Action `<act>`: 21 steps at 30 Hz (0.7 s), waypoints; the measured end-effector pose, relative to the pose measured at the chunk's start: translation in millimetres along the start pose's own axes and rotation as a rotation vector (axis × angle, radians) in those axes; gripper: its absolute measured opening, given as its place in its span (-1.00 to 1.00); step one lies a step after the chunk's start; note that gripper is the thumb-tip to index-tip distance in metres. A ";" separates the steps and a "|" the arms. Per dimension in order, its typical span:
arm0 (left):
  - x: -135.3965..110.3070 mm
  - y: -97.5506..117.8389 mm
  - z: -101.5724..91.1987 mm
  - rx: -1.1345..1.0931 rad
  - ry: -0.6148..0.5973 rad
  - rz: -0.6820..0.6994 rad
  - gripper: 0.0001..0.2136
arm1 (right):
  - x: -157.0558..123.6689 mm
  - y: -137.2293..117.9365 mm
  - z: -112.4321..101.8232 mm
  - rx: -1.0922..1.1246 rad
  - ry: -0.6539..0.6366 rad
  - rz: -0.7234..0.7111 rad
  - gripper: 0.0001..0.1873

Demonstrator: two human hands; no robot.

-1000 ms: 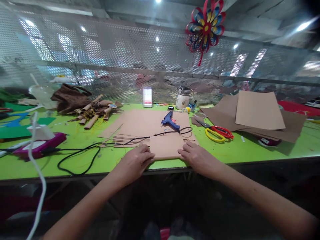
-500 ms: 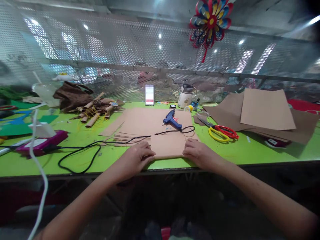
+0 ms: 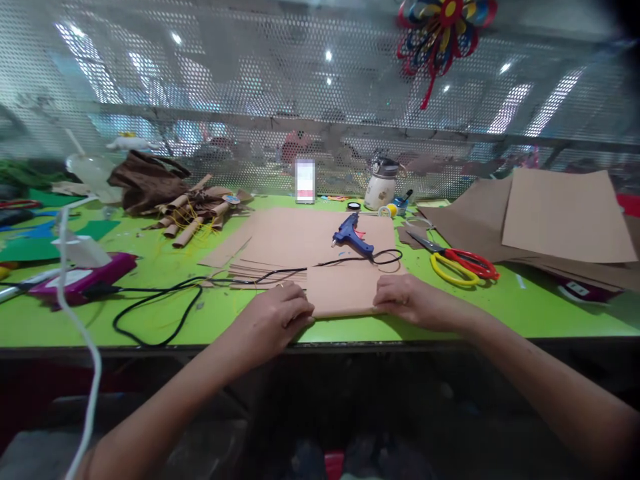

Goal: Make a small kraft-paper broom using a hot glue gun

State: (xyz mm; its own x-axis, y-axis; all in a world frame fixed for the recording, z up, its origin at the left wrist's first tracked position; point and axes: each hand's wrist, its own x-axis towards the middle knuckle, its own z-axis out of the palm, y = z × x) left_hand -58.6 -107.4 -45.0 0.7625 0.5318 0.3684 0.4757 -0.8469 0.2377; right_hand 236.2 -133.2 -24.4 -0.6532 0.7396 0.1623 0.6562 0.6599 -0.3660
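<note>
Brown paper (image 3: 341, 289) in the grip of both hands (image 3: 273, 319) (image 3: 413, 302) (green tabletop (image 3: 525, 307) beneath, perforated screen (image 3: 250, 80) behind)

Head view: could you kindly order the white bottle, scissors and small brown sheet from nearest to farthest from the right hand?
1. Small brown sheet: touching the right hand
2. Scissors: ahead, to its right
3. White bottle: ahead, farther back

Counter (image 3: 520, 313): paper piece (image 3: 343, 290) near front edge, between left hand (image 3: 280, 317) and right hand (image 3: 407, 300), touching both. Behind it, sheet stack (image 3: 285, 233), glue gun (image 3: 356, 238) on top. Scissors (image 3: 457, 263) right of stack; paper pile (image 3: 565, 217) farther right. Power strip (image 3: 83, 280) at left; paper rolls (image 3: 190, 230) behind, rightward. Phone (image 3: 305, 181) behind stack; bottle (image 3: 381, 188) right of phone.
</note>
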 end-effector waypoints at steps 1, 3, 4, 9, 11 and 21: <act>0.9 -0.5 -0.2 0.003 -0.007 -0.018 -0.78 | 0.1 -1.1 -0.3 0.001 -0.004 0.013 -0.74; 2.5 -0.9 -1.1 -0.001 -0.032 -0.062 -0.77 | -0.3 -2.7 -0.4 0.004 -0.001 0.058 -0.79; 3.2 -0.8 -1.6 -0.007 -0.044 -0.086 -0.76 | -0.8 -3.1 -0.3 0.006 0.004 0.077 -0.81; 6.1 -0.3 -3.3 -0.043 -0.080 -0.156 -0.78 | -3.1 0.5 0.9 0.022 0.016 0.030 -0.79; 6.5 -0.3 -3.2 -0.044 -0.085 -0.149 -0.79 | -2.7 2.7 1.0 0.030 0.016 0.010 -0.78; 9.8 4.6 -5.9 -0.022 -0.144 -0.117 -0.75 | -4.7 -6.0 8.8 -0.185 0.024 -0.031 -0.73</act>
State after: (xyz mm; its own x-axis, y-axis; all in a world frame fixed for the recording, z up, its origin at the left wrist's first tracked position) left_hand -51.5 -106.1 -35.0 0.7582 0.6190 0.2047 0.5564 -0.7780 0.2916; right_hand 232.0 -141.8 -31.0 -0.6663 0.7201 0.1934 0.6956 0.6938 -0.1866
